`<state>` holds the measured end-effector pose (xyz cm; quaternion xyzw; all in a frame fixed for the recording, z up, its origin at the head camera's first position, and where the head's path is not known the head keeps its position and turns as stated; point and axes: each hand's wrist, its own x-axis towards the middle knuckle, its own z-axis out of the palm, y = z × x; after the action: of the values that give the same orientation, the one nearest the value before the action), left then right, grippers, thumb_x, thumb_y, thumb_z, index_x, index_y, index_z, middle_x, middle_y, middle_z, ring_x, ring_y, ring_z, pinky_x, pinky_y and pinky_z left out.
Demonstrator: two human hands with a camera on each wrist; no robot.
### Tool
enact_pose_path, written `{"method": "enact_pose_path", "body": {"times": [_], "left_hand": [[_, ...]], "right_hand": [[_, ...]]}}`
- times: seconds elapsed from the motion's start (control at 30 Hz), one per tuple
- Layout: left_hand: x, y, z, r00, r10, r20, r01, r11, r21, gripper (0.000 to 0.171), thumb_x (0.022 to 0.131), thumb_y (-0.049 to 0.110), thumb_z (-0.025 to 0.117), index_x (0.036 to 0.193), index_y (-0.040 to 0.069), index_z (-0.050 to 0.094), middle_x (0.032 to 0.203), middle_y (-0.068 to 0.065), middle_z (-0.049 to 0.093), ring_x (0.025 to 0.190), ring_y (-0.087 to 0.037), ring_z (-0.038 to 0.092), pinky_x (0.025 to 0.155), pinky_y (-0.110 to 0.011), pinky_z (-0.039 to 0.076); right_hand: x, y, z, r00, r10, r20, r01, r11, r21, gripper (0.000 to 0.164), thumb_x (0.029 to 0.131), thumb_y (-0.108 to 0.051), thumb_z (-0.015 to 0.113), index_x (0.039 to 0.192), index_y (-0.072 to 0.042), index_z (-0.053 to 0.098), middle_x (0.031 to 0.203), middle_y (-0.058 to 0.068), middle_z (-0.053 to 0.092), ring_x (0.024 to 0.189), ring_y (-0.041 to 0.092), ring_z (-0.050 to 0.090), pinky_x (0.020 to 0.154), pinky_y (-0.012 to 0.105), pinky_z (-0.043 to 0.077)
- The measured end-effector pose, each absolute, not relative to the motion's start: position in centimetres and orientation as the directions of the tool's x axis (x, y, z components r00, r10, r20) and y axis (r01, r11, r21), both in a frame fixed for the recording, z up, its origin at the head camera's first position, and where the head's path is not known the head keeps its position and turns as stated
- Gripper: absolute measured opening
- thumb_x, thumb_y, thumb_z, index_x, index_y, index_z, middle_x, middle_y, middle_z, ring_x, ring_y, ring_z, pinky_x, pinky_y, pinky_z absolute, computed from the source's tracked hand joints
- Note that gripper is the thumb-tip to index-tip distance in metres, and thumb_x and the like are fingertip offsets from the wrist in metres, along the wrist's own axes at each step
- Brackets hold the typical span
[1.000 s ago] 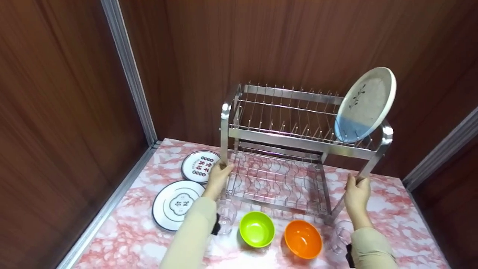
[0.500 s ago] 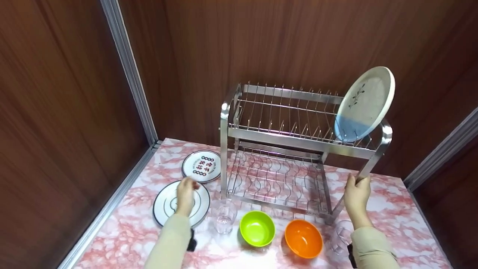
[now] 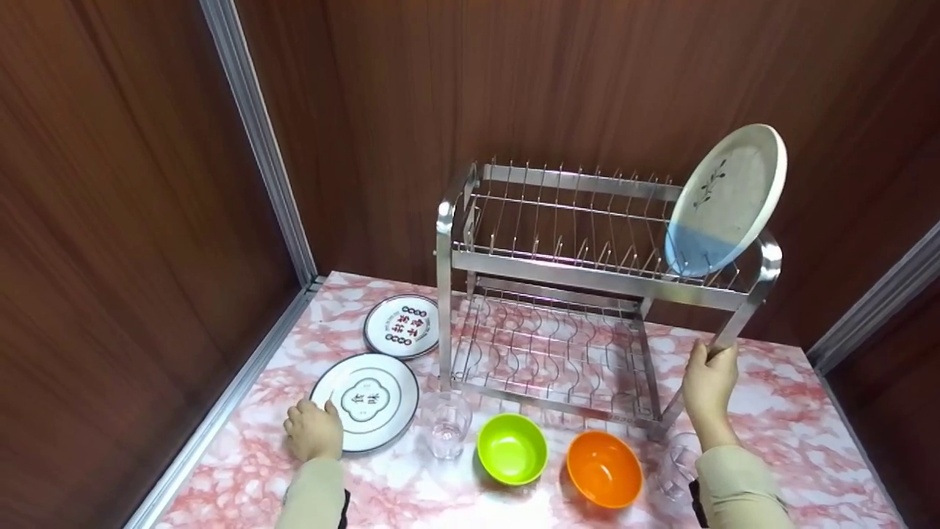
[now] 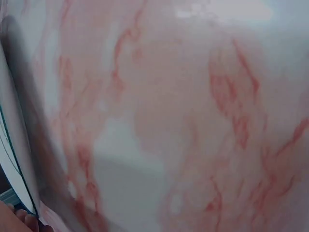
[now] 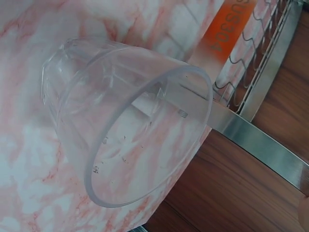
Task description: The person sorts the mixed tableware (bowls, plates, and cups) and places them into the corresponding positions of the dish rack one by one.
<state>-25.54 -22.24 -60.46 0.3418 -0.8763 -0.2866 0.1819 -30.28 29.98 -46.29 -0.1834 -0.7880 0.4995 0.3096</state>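
Left hand (image 3: 316, 431) touches the big plate (image 3: 366, 402) at its 8 o'clock rim; I can't tell if it pinches. Right hand (image 3: 711, 382) grips the rack (image 3: 573, 275). Picking up the plate seems the step, so fingers should go under it. Toward 4 o'clock, the green bowl (image 3: 512, 450) and orange bowl (image 3: 604, 469) look empty.

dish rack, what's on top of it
At the right end of the dish rack, a cream-and-blue plate stands tilted on top. It covers part of the dish rack behind it, so anything there cannot be seen.
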Motion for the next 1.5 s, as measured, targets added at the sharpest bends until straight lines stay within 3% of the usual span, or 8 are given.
{"method": "enact_pose_path", "body": {"times": [0.2,0.37,0.53,0.87,1.1,1.5], "left_hand": [[-25.0,-22.6,-61.3,-0.666,-0.746,0.012,-0.584,0.531,0.613,0.051,0.085,0.031,0.048,0.114,-0.010,0.037,0.112,-0.029,0.038,0.105,-0.044,0.035,0.087,-0.057,0.031],[-23.9,-22.9,-61.5,-0.680,-0.726,-0.097,-0.638,0.522,0.567,0.050,0.087,0.034,0.044,0.112,-0.010,0.041,0.111,-0.030,0.042,0.106,-0.046,0.035,0.090,-0.056,0.029],[-23.2,-22.9,-61.6,-0.696,-0.707,-0.123,-0.639,0.533,0.555,0.051,0.087,0.039,0.041,0.111,-0.007,0.046,0.111,-0.029,0.046,0.106,-0.046,0.037,0.092,-0.055,0.027],[-23.0,-22.3,-61.2,-0.717,-0.686,-0.123,-0.588,0.501,0.635,0.045,0.088,0.028,0.043,0.111,-0.011,0.046,0.106,-0.033,0.049,0.099,-0.049,0.044,0.082,-0.053,0.037],[-22.6,-23.0,-60.0,-0.685,-0.686,-0.245,-0.564,0.287,0.774,0.047,0.094,0.025,0.030,0.127,-0.008,0.026,0.120,-0.036,0.039,0.110,-0.049,0.038,0.094,-0.052,0.032],[-20.7,-23.1,-59.6,-0.632,-0.743,-0.219,-0.438,0.110,0.892,0.040,0.095,0.020,0.031,0.122,-0.010,0.031,0.118,-0.036,0.041,0.109,-0.048,0.039,0.094,-0.050,0.031]], "right_hand": [[-30.4,30.0,-46.2,-0.740,0.596,0.311,-0.012,0.450,-0.893,0.020,0.091,-0.019,0.040,0.102,-0.003,0.038,0.071,0.000,0.040,0.064,0.009,0.038,0.057,0.020,0.033],[-30.3,29.9,-46.4,-0.739,0.601,0.303,0.002,0.452,-0.892,0.020,0.091,-0.020,0.039,0.101,-0.003,0.038,0.073,0.001,0.040,0.064,0.009,0.038,0.058,0.021,0.033],[-30.3,29.9,-46.5,-0.734,0.600,0.317,-0.023,0.445,-0.895,0.022,0.091,-0.020,0.040,0.102,-0.001,0.038,0.076,0.005,0.041,0.070,0.014,0.038,0.063,0.024,0.032],[-30.4,29.9,-46.6,-0.725,0.610,0.320,-0.019,0.446,-0.895,0.023,0.091,-0.021,0.039,0.103,-0.002,0.038,0.076,0.006,0.041,0.072,0.017,0.038,0.064,0.026,0.032],[-30.2,29.9,-46.6,-0.737,0.604,0.304,-0.012,0.437,-0.899,0.025,0.091,-0.021,0.040,0.105,0.000,0.038,0.078,0.007,0.042,0.072,0.015,0.038,0.064,0.026,0.032],[-30.3,29.8,-46.5,-0.726,0.615,0.306,-0.015,0.432,-0.902,0.020,0.091,-0.018,0.039,0.101,-0.001,0.038,0.077,0.004,0.041,0.071,0.014,0.038,0.064,0.024,0.032]]}}
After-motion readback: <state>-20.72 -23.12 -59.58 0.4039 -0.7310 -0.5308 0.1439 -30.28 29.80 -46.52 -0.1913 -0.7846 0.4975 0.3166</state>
